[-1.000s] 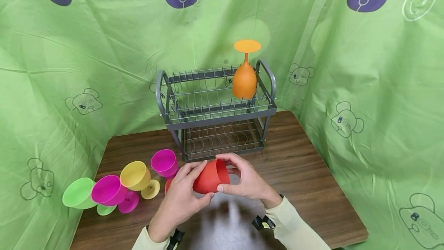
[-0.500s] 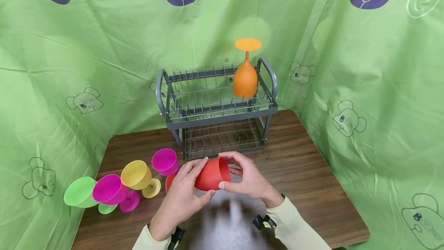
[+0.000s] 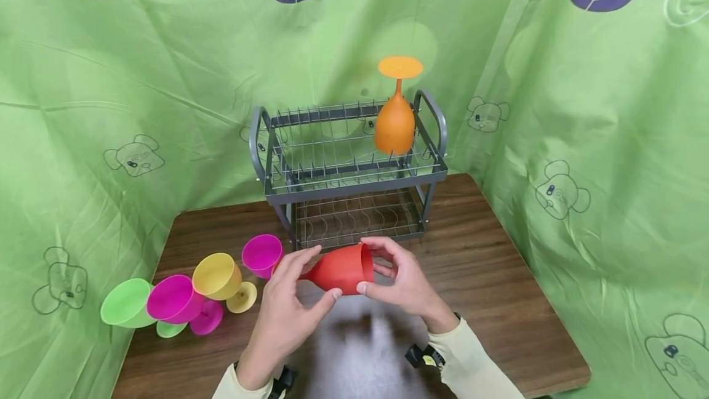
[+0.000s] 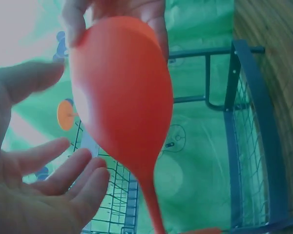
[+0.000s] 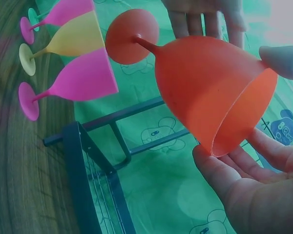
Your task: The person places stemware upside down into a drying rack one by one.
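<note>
A red plastic goblet (image 3: 339,271) lies sideways in the air above the front of the table, its mouth facing right and its stem left. My right hand (image 3: 401,279) pinches it by the rim, thumb on the near side and fingers on the far side, as the right wrist view shows at the goblet's mouth (image 5: 239,119). My left hand (image 3: 288,300) is beside the bowl and stem with its fingers loosely spread. In the left wrist view, a gap shows between this left hand (image 4: 49,180) and the red bowl (image 4: 122,92).
A grey two-tier dish rack (image 3: 354,186) stands behind the hands, with an orange goblet (image 3: 395,128) upside down at its upper right. To the left on the wooden table (image 3: 498,300) stand a green goblet (image 3: 127,303), a yellow goblet (image 3: 217,276) and magenta goblets (image 3: 176,299).
The red goblet has shifted slightly right and up with the right hand. The left hand's fingers have loosened from its bowl, which now shows more of itself and its stem.
</note>
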Motion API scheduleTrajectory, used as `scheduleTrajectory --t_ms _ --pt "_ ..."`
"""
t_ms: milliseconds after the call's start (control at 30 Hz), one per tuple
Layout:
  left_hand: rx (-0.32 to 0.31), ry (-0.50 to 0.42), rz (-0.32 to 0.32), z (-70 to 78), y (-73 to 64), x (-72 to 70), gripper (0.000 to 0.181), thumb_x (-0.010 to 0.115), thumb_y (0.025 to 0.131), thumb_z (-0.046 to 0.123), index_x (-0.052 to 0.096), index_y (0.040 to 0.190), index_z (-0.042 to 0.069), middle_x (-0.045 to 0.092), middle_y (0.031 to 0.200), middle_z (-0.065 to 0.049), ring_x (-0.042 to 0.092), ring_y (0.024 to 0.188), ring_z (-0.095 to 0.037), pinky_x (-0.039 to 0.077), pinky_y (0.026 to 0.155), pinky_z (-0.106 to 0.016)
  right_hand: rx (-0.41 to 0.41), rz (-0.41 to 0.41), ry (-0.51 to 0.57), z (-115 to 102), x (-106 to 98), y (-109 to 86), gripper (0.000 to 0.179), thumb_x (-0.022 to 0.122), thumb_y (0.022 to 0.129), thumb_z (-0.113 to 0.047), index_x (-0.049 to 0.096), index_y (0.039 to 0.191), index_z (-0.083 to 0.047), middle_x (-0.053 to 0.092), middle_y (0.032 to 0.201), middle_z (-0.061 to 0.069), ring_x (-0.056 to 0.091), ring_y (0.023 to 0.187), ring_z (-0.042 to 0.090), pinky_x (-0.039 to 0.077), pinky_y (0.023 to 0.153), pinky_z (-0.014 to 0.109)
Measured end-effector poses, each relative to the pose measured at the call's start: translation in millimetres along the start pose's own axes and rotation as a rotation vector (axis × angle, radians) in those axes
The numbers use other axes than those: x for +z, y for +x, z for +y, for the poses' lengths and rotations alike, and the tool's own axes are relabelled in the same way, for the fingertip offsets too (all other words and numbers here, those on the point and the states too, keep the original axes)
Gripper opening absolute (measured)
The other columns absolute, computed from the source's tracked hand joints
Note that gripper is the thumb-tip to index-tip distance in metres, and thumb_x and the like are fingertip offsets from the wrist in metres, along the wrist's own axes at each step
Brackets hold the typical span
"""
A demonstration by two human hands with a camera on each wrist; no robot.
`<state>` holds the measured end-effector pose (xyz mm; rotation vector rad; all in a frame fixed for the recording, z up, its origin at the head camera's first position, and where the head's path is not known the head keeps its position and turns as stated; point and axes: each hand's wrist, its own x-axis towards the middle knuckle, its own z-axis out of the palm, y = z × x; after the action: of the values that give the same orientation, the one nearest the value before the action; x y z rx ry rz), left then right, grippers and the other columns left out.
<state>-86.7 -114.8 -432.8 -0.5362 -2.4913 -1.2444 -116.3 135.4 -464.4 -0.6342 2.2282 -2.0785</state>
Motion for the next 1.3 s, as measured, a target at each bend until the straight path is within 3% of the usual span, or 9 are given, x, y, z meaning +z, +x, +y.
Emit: scheduleTrajectory --t_ms 133,333,500,667,767,900,1033,1300 --pt "-0.067 -0.17 0.077 1.0 -8.7 4.0 0.059 0.091 0.084 0.02 0.067 0.138 0.02 0.068 0.131 0.0 0.07 0.116 -0.018 0.059 0.102 -0.026 -0.009 0.039 0.035 1.6 -2.8 -0.7 0.065 0.085 0.085 -0.006 0.057 0.144 -0.01 0.063 0.139 0.014 0.063 0.122 0.034 0.062 0.101 0.04" --pt "-0.201 -0.507 0.129 4.6 -18.9 15.6 0.048 0.085 0.088 0.002 0.066 0.132 0.007 0.066 0.132 -0.009 0.068 0.12 -0.021 0.06 0.102 -0.027 -0.023 0.077 0.084 3.2 -4.3 -0.8 0.065 0.084 0.085 -0.004 0.056 0.144 -0.006 0.06 0.141 0.018 0.063 0.123 0.031 0.063 0.099 0.036" --pt "-0.233 -0.678 0.194 7.7 -28.3 26.2 0.048 0.076 0.088 -0.013 0.061 0.133 -0.005 0.062 0.132 -0.022 0.066 0.122 -0.025 0.061 0.101 -0.029 -0.028 0.102 0.126 4.4 -4.9 -3.8 0.066 0.083 0.086 -0.002 0.053 0.145 0.002 0.058 0.142 0.022 0.064 0.122 0.028 0.062 0.098 0.033" --pt "-0.306 -0.84 0.173 8.0 -38.1 38.4 0.047 0.068 0.092 -0.015 0.053 0.136 -0.01 0.061 0.132 -0.02 0.066 0.123 -0.021 0.06 0.102 -0.029 -0.018 0.128 0.165 4.3 -4.1 -6.3 0.066 0.082 0.086 0.0 0.053 0.145 0.002 0.058 0.14 0.018 0.065 0.121 0.023 0.062 0.098 0.033" --pt "-0.372 -1.009 0.148 7.1 -39.8 45.3 0.048 0.061 0.098 -0.011 0.044 0.143 -0.009 0.058 0.135 -0.015 0.065 0.125 -0.021 0.058 0.106 -0.031 -0.018 0.139 0.198 1.7 -2.6 -7.0 0.066 0.082 0.085 0.002 0.053 0.145 0.001 0.06 0.138 0.014 0.065 0.12 0.021 0.062 0.098 0.034" --pt "-0.43 -1.21 0.138 5.1 -36.4 50.0 0.049 0.053 0.104 -0.005 0.036 0.149 -0.003 0.053 0.141 -0.014 0.062 0.13 -0.021 0.056 0.111 -0.039 -0.052 0.134 0.262 0.0 0.1 -6.9 0.069 0.081 0.085 0.005 0.047 0.145 0.011 0.061 0.135 0.014 0.066 0.12 0.02 0.062 0.098 0.035" --pt "-0.414 -1.308 0.159 3.6 -30.1 50.8 0.05 0.051 0.105 -0.004 0.033 0.151 0.0 0.052 0.142 -0.012 0.059 0.132 -0.02 0.055 0.113 -0.043 -0.082 0.121 0.311 -0.3 4.4 -6.5 0.07 0.08 0.085 0.006 0.044 0.145 0.014 0.061 0.135 0.012 0.066 0.12 0.02 0.062 0.099 0.035" --pt "-0.361 -1.405 0.192 3.2 -20.3 51.3 0.052 0.054 0.103 -0.007 0.036 0.15 0.002 0.055 0.139 -0.009 0.062 0.122 -0.019 0.058 0.108 -0.039 -0.103 0.086 0.361 -5.7 15.4 -8.6 0.075 0.082 0.084 0.006 0.039 0.146 0.017 0.06 0.135 0.012 0.065 0.122 0.018 0.062 0.101 0.037"
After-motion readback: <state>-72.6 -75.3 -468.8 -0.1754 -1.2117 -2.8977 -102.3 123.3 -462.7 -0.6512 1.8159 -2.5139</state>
